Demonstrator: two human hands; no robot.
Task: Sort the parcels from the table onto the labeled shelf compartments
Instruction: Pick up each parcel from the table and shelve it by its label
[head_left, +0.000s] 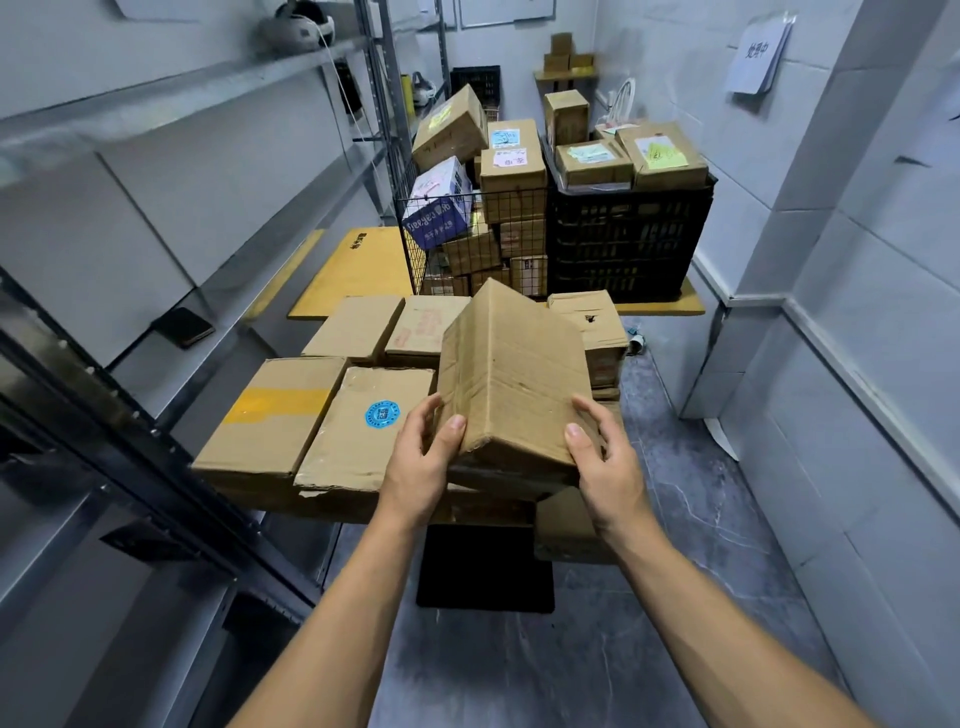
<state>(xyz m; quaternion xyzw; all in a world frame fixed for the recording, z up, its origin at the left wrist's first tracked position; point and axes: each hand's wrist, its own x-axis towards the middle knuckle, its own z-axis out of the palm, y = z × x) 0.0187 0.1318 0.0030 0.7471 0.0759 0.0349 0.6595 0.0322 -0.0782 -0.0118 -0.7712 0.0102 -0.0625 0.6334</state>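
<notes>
Item: plain corrugated cardboard parcel (514, 374), tilted, held just above the other parcels (358, 447) on the table. I have my left hand (423, 460) and right hand (608, 470) clasping its near end, thumbs on top. Judged light, stiff-walled, creased and not slippery; best gripped on opposite sides near the corners.

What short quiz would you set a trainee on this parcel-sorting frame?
1. True or false: the left hand and the right hand both grip the plain cardboard parcel.
2. Which lies just left of the held one? A) the parcel with a round blue sticker B) a parcel wrapped in red paper C) a white padded envelope
3. Fill in: the dark phone lies on a ___.
Key: 1 true; 2 A; 3 shelf.
</notes>
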